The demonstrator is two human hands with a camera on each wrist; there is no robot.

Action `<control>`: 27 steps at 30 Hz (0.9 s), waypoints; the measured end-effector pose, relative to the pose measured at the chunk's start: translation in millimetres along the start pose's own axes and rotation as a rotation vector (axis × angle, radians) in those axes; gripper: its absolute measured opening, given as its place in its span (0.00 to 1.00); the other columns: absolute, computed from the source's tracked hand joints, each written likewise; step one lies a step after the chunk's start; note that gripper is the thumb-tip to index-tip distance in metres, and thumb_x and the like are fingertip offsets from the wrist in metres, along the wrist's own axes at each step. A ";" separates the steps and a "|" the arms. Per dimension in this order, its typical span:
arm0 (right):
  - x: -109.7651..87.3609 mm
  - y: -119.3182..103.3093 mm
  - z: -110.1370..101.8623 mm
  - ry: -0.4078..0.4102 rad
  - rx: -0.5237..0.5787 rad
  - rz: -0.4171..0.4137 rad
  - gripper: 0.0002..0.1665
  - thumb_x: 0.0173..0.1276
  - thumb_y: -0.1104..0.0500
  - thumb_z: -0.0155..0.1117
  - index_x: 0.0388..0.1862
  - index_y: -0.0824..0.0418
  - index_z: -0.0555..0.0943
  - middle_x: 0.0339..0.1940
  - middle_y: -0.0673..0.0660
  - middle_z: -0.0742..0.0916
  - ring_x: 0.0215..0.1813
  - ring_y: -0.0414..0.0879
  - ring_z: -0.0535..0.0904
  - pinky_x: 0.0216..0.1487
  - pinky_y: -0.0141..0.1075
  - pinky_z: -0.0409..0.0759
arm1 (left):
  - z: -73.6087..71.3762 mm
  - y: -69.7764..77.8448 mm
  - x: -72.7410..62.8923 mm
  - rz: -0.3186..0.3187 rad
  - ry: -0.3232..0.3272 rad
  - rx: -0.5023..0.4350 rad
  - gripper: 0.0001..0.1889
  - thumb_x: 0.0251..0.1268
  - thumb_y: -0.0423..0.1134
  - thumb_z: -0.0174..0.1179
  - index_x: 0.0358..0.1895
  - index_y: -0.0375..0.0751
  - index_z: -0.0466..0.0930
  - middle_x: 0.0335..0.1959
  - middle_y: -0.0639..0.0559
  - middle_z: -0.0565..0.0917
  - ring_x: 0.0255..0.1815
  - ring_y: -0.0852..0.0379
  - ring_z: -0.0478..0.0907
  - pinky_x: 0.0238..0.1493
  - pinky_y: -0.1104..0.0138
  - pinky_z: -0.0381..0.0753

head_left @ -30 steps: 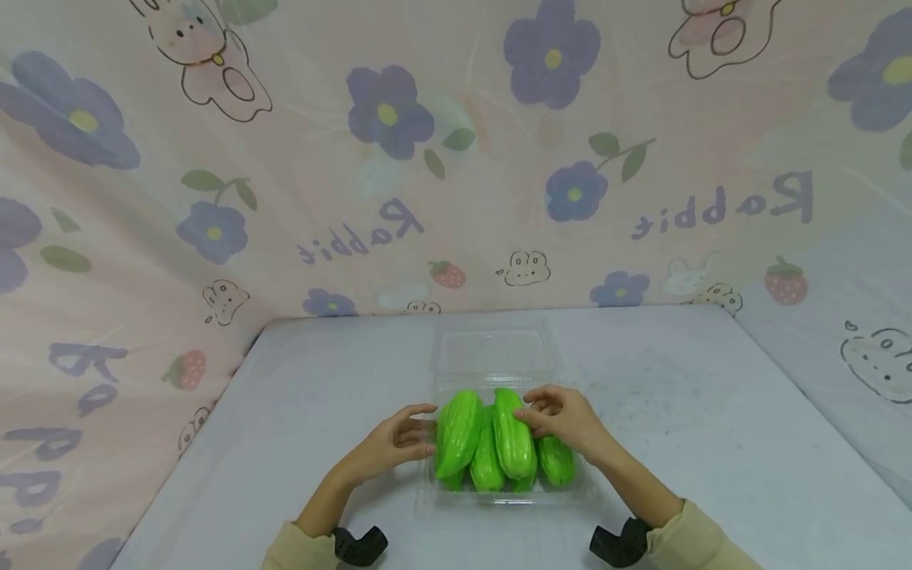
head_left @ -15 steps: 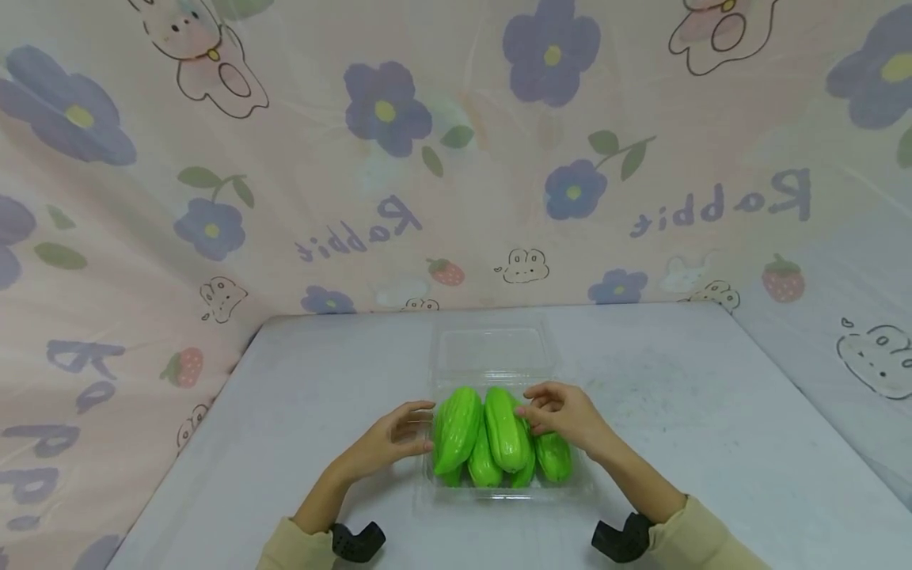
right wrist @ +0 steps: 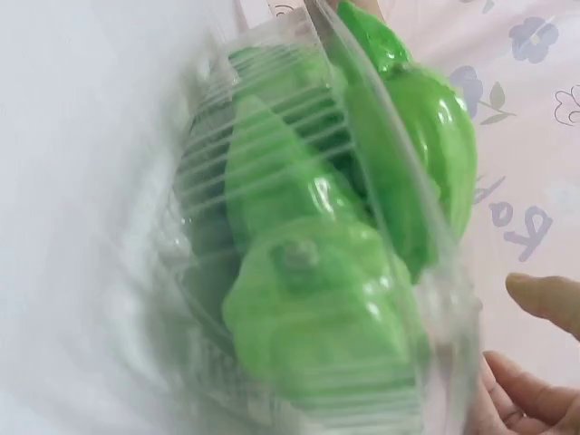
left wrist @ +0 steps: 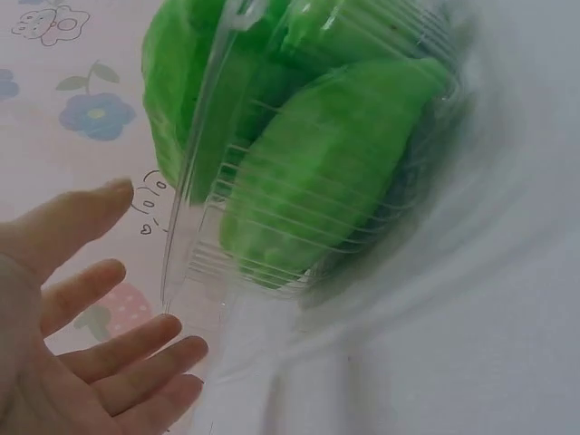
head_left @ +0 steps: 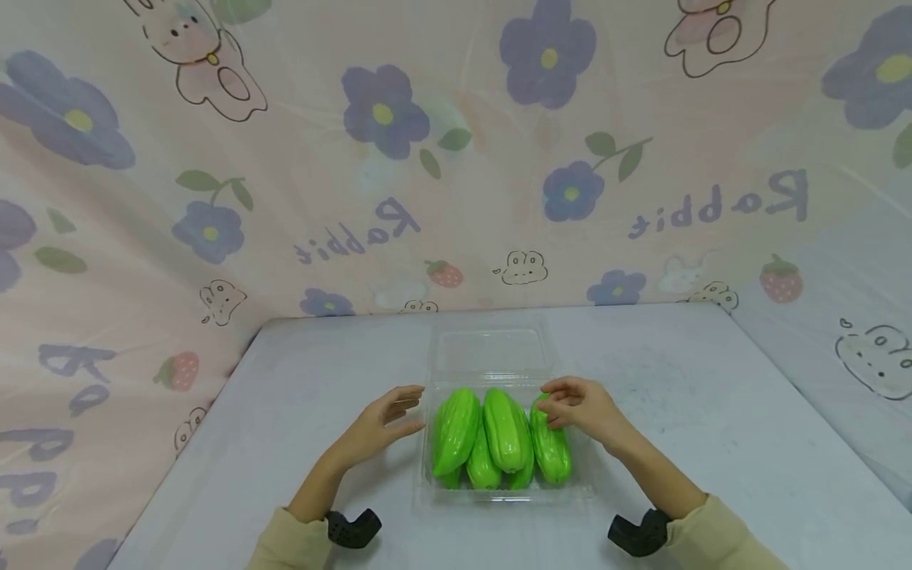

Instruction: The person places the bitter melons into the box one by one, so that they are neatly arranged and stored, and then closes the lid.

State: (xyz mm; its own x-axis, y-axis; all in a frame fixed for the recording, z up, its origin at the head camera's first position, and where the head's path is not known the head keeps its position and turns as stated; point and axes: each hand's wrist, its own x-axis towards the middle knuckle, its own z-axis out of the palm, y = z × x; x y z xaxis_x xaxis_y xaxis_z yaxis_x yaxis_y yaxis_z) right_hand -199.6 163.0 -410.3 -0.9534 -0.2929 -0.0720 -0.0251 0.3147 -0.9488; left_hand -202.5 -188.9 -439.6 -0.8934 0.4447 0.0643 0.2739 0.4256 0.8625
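Observation:
Several glossy, ridged green gourds lie heaped in a clear plastic clamshell box (head_left: 499,496). One gourd (head_left: 456,431) is at the left on top, another gourd (head_left: 506,434) is in the middle, and a third gourd (head_left: 552,455) lies along the right side. My left hand (head_left: 378,423) is beside the box's left wall, fingers spread and holding nothing; the left wrist view shows a gap between the fingers (left wrist: 136,349) and the box. Above the right-hand gourd's far end is my right hand (head_left: 586,413), its fingers loosely bent and overlapping that gourd in the head view.
The box's clear lid (head_left: 492,348) is folded back flat on the white table (head_left: 342,356). A patterned cloth (head_left: 470,198) hangs behind and at the sides. A black wrist mount (head_left: 354,529) is on the left forearm and another black mount (head_left: 639,533) is on the right.
The middle gourd has shifted left, and the right-hand gourd now shows more fully. My right hand has moved right, off the middle gourd. My left hand has drawn slightly left with fingers spread.

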 end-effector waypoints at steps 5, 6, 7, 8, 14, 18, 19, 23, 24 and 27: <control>2.6 1.4 -10.5 0.030 -0.022 -0.013 0.30 0.66 0.58 0.65 0.58 0.78 0.71 0.39 0.60 0.85 0.33 0.39 0.84 0.40 0.38 0.88 | -3.5 0.7 5.9 -0.012 0.091 -0.003 0.27 0.69 0.43 0.58 0.66 0.33 0.67 0.63 0.35 0.75 0.65 0.39 0.73 0.70 0.47 0.70; 3.5 1.6 -12.9 0.037 -0.032 -0.017 0.30 0.66 0.57 0.65 0.58 0.78 0.71 0.39 0.60 0.85 0.33 0.39 0.84 0.39 0.38 0.88 | -3.9 1.2 7.3 -0.012 0.106 -0.004 0.26 0.69 0.42 0.58 0.65 0.32 0.68 0.62 0.34 0.75 0.64 0.40 0.73 0.69 0.47 0.71; 4.4 2.0 -15.5 0.046 -0.044 -0.020 0.30 0.66 0.57 0.65 0.58 0.78 0.71 0.39 0.60 0.86 0.34 0.40 0.84 0.39 0.38 0.88 | -4.5 1.3 8.8 -0.011 0.114 -0.005 0.25 0.70 0.41 0.57 0.65 0.31 0.68 0.61 0.34 0.76 0.63 0.40 0.74 0.69 0.48 0.72; 5.4 2.3 -17.8 0.055 -0.052 -0.018 0.30 0.66 0.57 0.65 0.58 0.77 0.72 0.39 0.59 0.86 0.34 0.40 0.84 0.39 0.38 0.88 | -4.9 1.8 10.5 -0.012 0.124 -0.007 0.25 0.70 0.41 0.57 0.64 0.31 0.68 0.61 0.33 0.76 0.63 0.40 0.74 0.68 0.49 0.73; 12.8 9.3 -30.0 0.103 -0.081 0.020 0.29 0.67 0.55 0.64 0.58 0.75 0.73 0.40 0.57 0.88 0.36 0.41 0.84 0.38 0.34 0.87 | -7.0 0.5 22.5 -0.023 0.129 -0.014 0.24 0.70 0.40 0.56 0.64 0.31 0.69 0.60 0.32 0.77 0.62 0.40 0.76 0.66 0.52 0.76; 18.0 12.5 -34.5 0.112 -0.088 0.031 0.29 0.68 0.55 0.64 0.58 0.76 0.73 0.40 0.57 0.88 0.35 0.41 0.84 0.37 0.34 0.87 | -6.9 -1.5 29.7 -0.038 0.126 -0.007 0.24 0.70 0.41 0.56 0.65 0.31 0.69 0.60 0.33 0.77 0.62 0.39 0.76 0.66 0.51 0.76; 19.3 12.9 -35.4 0.112 -0.092 0.030 0.29 0.68 0.55 0.64 0.58 0.76 0.73 0.40 0.57 0.88 0.35 0.41 0.84 0.37 0.34 0.87 | -7.0 -1.3 31.1 -0.041 0.129 -0.002 0.24 0.70 0.41 0.57 0.64 0.31 0.69 0.60 0.33 0.78 0.62 0.40 0.76 0.65 0.51 0.76; 25.1 15.3 -39.2 0.121 -0.095 0.038 0.29 0.68 0.55 0.64 0.57 0.77 0.73 0.37 0.53 0.88 0.35 0.41 0.84 0.37 0.32 0.86 | -7.9 -1.4 35.1 -0.043 0.137 0.022 0.24 0.70 0.40 0.56 0.64 0.30 0.69 0.59 0.32 0.78 0.60 0.39 0.77 0.65 0.51 0.76; 26.3 15.6 -40.0 0.119 -0.098 0.038 0.29 0.68 0.55 0.63 0.57 0.77 0.73 0.37 0.52 0.88 0.34 0.40 0.84 0.37 0.32 0.86 | -8.2 -2.0 36.1 -0.041 0.137 0.029 0.24 0.70 0.39 0.56 0.64 0.30 0.69 0.58 0.32 0.78 0.60 0.39 0.78 0.65 0.51 0.76; 29.8 15.7 -42.6 0.111 -0.109 0.044 0.29 0.68 0.55 0.64 0.58 0.77 0.72 0.35 0.49 0.87 0.35 0.40 0.83 0.37 0.32 0.86 | -9.5 -5.8 39.5 -0.054 0.139 0.045 0.23 0.70 0.39 0.56 0.63 0.29 0.70 0.57 0.33 0.80 0.58 0.40 0.79 0.62 0.52 0.79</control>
State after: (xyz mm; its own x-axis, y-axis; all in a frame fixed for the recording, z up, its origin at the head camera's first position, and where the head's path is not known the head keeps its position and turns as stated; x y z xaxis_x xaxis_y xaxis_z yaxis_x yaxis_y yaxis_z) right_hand -241.2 197.7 -414.2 -0.9815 -0.1775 -0.0723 -0.0097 0.4225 -0.9063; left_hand -242.7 -181.3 -437.3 -0.9471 0.3080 0.0898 0.2368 0.4825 0.8433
